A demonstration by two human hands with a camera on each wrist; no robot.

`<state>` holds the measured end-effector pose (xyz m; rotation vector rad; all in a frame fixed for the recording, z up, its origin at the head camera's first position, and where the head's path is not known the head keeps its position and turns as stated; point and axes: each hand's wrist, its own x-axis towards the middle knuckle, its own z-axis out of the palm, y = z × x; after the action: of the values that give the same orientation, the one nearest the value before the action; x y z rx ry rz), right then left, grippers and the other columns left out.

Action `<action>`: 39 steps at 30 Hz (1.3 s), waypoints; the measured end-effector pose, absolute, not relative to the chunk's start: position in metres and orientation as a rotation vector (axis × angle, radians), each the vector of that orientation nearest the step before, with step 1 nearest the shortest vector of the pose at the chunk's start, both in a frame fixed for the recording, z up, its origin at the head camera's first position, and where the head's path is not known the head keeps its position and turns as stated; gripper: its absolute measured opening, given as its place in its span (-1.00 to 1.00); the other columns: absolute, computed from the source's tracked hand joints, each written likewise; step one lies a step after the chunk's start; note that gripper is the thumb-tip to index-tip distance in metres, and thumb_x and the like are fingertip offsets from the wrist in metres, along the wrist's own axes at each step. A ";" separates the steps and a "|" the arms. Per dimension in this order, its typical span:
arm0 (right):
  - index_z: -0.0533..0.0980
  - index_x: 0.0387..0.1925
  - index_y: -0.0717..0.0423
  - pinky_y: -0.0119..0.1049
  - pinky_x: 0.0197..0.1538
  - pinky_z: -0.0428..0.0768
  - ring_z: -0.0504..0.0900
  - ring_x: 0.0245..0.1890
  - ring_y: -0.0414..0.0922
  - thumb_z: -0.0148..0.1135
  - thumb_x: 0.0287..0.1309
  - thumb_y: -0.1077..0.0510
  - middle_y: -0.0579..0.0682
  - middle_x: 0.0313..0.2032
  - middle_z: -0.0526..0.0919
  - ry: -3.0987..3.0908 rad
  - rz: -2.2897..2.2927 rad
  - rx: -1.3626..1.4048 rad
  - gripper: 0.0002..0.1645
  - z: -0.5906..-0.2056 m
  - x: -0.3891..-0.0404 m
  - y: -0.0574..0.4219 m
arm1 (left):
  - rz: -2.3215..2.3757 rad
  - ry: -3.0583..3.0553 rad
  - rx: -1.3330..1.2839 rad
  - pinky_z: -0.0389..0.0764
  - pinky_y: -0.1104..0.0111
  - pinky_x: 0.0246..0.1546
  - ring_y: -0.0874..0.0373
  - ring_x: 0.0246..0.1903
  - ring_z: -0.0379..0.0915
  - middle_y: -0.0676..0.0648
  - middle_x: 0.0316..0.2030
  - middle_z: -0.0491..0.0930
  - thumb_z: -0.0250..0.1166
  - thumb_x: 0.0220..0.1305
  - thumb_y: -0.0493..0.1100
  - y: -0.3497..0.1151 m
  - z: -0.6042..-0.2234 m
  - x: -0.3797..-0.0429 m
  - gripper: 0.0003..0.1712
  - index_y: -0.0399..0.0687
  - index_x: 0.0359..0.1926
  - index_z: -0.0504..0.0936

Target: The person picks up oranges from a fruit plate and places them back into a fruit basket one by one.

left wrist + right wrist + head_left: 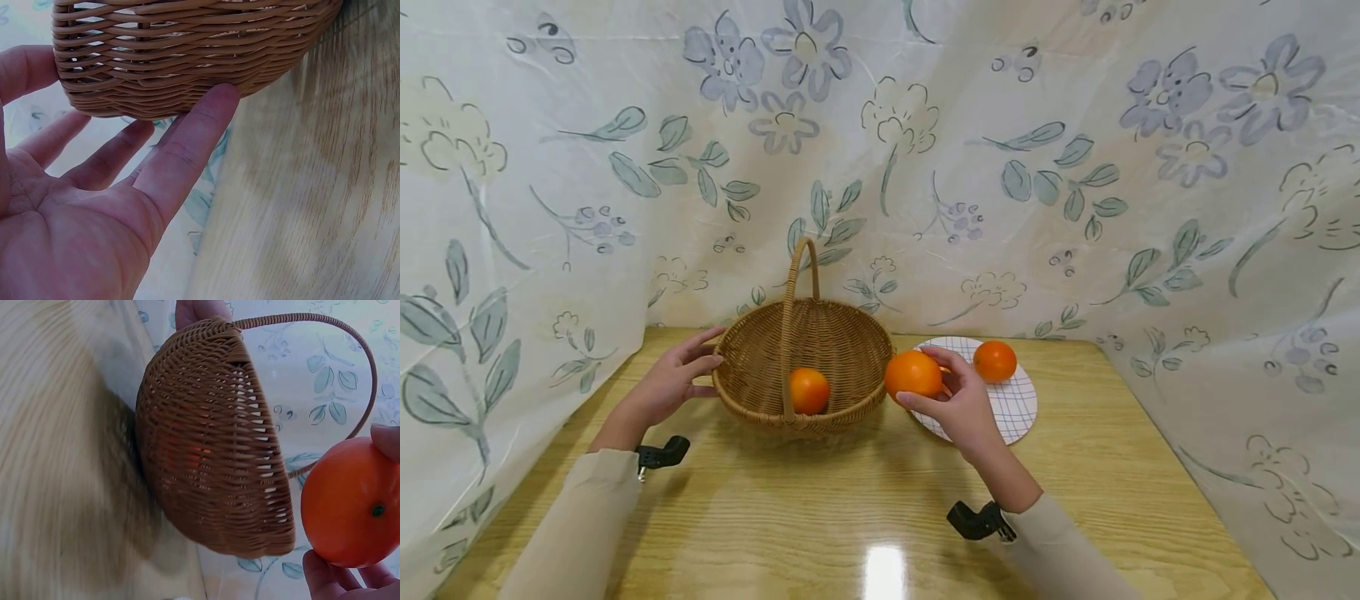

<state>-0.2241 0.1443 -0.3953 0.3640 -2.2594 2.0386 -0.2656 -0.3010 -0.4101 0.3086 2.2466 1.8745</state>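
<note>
A brown wicker basket (pixel 842 350) with a tall arched handle stands at the back of the table. One orange (pixel 809 392) lies inside it, showing faintly through the weave in the right wrist view. At the basket's left side, my left hand (pixel 672 379) rests its spread, mostly straight fingers and thumb against the wicker (pixel 187 56). My right hand (pixel 958 408) grips a second orange (pixel 913 377) between thumb and fingers, just off the basket's right rim. In the right wrist view this orange (pixel 353 503) shows its green stem end.
Right of the basket lies a round white plate (pixel 1018 412) with a blue grid pattern, bearing another orange (pixel 995 362). The wooden table (pixel 820 517) meets a floral cloth (pixel 880 167) behind and at both sides.
</note>
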 end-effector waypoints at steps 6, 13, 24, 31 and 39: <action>0.48 0.27 -0.06 -0.28 0.18 0.66 0.60 0.17 0.02 0.65 -0.04 0.18 0.00 0.21 0.50 -2.252 2.052 0.372 -0.18 -0.386 -0.230 0.138 | 1.872 2.250 0.326 0.74 0.16 -0.02 -0.06 0.22 0.44 -0.42 0.54 0.00 0.06 0.62 -0.04 -0.301 -0.412 -0.268 -0.19 0.05 0.67 -0.14; 0.49 0.30 -0.13 -0.17 0.11 0.71 0.63 0.15 0.03 0.66 -0.03 0.06 -0.02 0.21 0.51 -2.309 2.014 0.334 -0.17 -0.373 -0.242 0.129 | 1.876 2.241 0.335 0.75 0.17 -0.03 0.06 0.14 0.52 -0.42 0.53 0.00 0.06 0.62 -0.03 -0.301 -0.412 -0.270 -0.19 0.03 0.67 -0.14; 0.48 0.31 -0.09 -0.15 0.19 0.66 0.59 0.16 0.03 0.60 0.04 0.14 0.02 0.22 0.52 -2.330 2.133 0.361 -0.22 -0.351 -0.268 0.102 | 1.864 2.243 0.306 0.74 0.16 -0.01 -0.01 0.20 0.45 -0.42 0.55 -0.02 0.07 0.61 -0.01 -0.302 -0.410 -0.268 -0.17 0.04 0.67 -0.15; 0.52 0.26 -0.18 -0.14 0.17 0.65 0.58 0.15 0.01 0.62 0.02 0.05 -0.02 0.20 0.55 -2.364 2.176 0.334 -0.25 -0.348 -0.281 0.089 | 1.870 2.248 0.317 0.75 0.17 -0.03 0.02 0.20 0.46 -0.42 0.55 -0.01 0.06 0.61 -0.03 -0.302 -0.411 -0.265 -0.18 0.02 0.67 -0.15; 0.55 0.24 -0.15 -0.16 0.11 0.65 0.58 0.14 0.02 0.63 -0.01 0.04 -0.02 0.19 0.59 -2.433 2.102 0.325 -0.26 -0.344 -0.296 0.072 | 1.883 2.240 0.321 0.74 0.18 -0.03 0.09 0.16 0.49 -0.41 0.55 -0.01 0.06 0.61 -0.03 -0.302 -0.412 -0.262 -0.18 0.03 0.67 -0.15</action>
<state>-0.2958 0.0716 -0.3437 0.3251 -2.4332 2.1019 -0.2619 -0.3017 -0.4117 0.3206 2.2398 1.8827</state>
